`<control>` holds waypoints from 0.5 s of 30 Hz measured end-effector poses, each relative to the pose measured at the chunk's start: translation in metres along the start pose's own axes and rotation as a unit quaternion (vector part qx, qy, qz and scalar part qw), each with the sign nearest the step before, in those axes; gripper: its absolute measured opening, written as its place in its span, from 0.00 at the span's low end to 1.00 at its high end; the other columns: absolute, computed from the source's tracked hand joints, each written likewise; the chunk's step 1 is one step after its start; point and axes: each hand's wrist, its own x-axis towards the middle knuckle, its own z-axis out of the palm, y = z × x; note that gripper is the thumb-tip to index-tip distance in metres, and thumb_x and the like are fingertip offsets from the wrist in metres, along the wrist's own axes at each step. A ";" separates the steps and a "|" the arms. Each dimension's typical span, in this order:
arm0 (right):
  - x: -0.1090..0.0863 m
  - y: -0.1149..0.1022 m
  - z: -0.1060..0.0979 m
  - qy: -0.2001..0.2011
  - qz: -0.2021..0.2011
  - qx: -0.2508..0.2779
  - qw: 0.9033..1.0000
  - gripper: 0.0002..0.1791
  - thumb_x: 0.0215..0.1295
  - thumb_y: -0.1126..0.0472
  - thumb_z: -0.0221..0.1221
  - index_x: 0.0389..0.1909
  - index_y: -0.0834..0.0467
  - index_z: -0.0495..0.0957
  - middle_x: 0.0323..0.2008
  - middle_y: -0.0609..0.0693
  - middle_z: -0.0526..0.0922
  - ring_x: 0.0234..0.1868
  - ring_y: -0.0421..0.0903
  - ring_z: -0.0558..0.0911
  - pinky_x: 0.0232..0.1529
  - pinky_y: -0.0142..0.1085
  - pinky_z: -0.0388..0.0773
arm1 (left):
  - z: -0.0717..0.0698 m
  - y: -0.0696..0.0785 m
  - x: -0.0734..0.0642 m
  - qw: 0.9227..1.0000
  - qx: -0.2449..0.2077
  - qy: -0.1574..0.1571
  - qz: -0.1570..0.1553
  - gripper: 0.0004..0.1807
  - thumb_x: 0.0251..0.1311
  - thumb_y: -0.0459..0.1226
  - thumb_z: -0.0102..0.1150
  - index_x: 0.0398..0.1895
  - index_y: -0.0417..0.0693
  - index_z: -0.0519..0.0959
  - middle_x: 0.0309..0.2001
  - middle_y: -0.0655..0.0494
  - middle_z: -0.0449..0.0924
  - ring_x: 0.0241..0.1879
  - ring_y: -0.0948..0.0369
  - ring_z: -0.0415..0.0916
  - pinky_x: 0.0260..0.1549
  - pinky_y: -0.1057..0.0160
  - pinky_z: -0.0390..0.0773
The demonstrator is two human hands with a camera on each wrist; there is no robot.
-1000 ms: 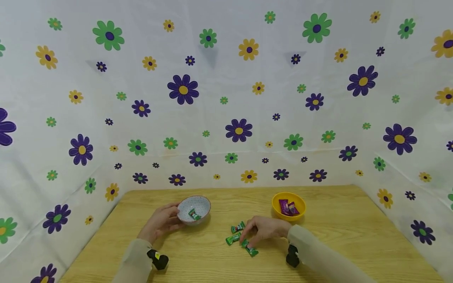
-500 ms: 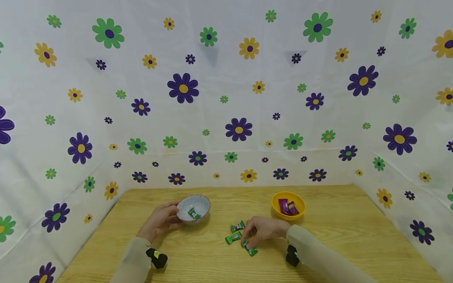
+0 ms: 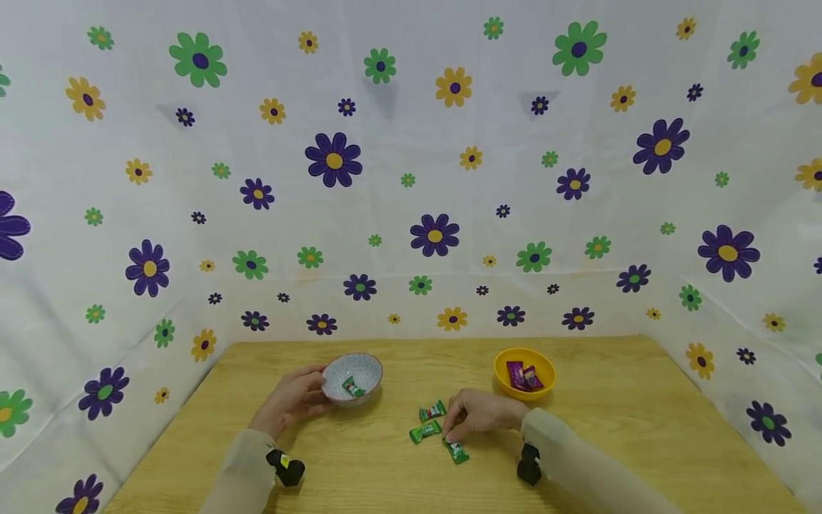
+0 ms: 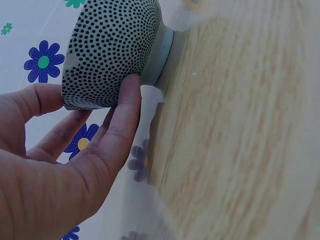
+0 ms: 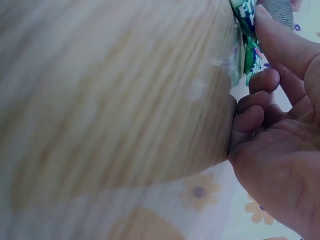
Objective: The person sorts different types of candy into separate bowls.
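Observation:
At the left of the head view, my left hand (image 3: 292, 402) holds the side of a patterned bowl (image 3: 336, 398). In the left wrist view, the thumb presses the bowl's dotted outer wall (image 4: 112, 45) while another finger touches its rim. One green-wrapped candy (image 3: 352, 387) lies inside. My right hand (image 3: 483, 414) pinches the upper end of another green-wrapped candy (image 3: 457, 452) on the table. Two more, an upper green candy (image 3: 432, 410) and a lower green candy (image 3: 424, 432), lie just left of its fingertips. The right wrist view shows the pinched candy (image 5: 244, 17) at the thumb tip.
A yellow bowl (image 3: 546, 391) with purple-wrapped candies (image 3: 516, 375) stands behind my right hand. Both bowls rest on the wood-grain table (image 3: 359, 471). A white flower-print cloth (image 3: 398, 114) surrounds the back and sides.
My right fingertips have shifted slightly away from me, from over the nearest green candy to its upper end, so more of it shows. The left hand and both bowls stay put.

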 end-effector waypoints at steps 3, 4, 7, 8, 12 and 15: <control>0.000 -0.001 -0.002 0.008 -0.004 -0.015 1.000 0.03 0.60 0.64 0.66 0.32 0.58 0.88 0.32 0.44 0.80 0.36 0.39 0.73 0.39 0.28 0.70 | 0.000 0.000 0.000 1.000 0.002 -0.003 0.002 0.29 0.68 0.36 0.48 0.72 0.41 0.62 0.65 0.35 0.67 0.47 0.54 0.79 0.48 0.54 0.82; 0.000 -0.001 -0.002 0.011 -0.006 -0.017 1.000 0.03 0.60 0.64 0.66 0.32 0.58 0.88 0.32 0.44 0.80 0.36 0.39 0.73 0.39 0.29 0.70 | 0.000 0.001 0.000 1.000 0.000 -0.002 0.004 0.29 0.68 0.36 0.48 0.72 0.41 0.62 0.65 0.35 0.67 0.46 0.54 0.79 0.48 0.54 0.82; 0.000 -0.003 -0.005 0.020 -0.014 -0.020 1.000 0.04 0.62 0.63 0.65 0.33 0.58 0.88 0.32 0.44 0.81 0.36 0.39 0.74 0.40 0.29 0.71 | 0.001 0.002 0.002 1.000 -0.001 0.002 0.009 0.29 0.68 0.36 0.48 0.72 0.41 0.63 0.64 0.35 0.68 0.46 0.54 0.80 0.48 0.53 0.82; 0.000 -0.003 -0.005 0.023 -0.015 -0.017 0.999 0.04 0.62 0.63 0.65 0.34 0.58 0.88 0.33 0.44 0.81 0.36 0.40 0.74 0.40 0.29 0.71 | 0.001 0.002 0.002 1.000 -0.003 0.005 0.010 0.29 0.67 0.36 0.48 0.71 0.41 0.63 0.64 0.35 0.69 0.46 0.54 0.80 0.48 0.53 0.82; 0.000 -0.003 -0.006 0.035 -0.010 0.009 0.999 0.05 0.63 0.63 0.64 0.35 0.60 0.87 0.33 0.45 0.82 0.36 0.40 0.74 0.39 0.30 0.70 | 0.000 0.001 0.001 1.000 -0.009 0.001 0.007 0.29 0.68 0.36 0.48 0.72 0.41 0.62 0.65 0.34 0.68 0.47 0.53 0.79 0.49 0.52 0.82; 0.002 -0.001 -0.005 0.041 -0.004 0.035 0.999 0.07 0.63 0.63 0.64 0.36 0.62 0.87 0.34 0.46 0.83 0.35 0.41 0.73 0.38 0.31 0.68 | 0.000 -0.002 0.000 1.000 -0.018 0.002 0.005 0.29 0.68 0.35 0.48 0.72 0.40 0.62 0.64 0.34 0.69 0.47 0.53 0.80 0.49 0.52 0.82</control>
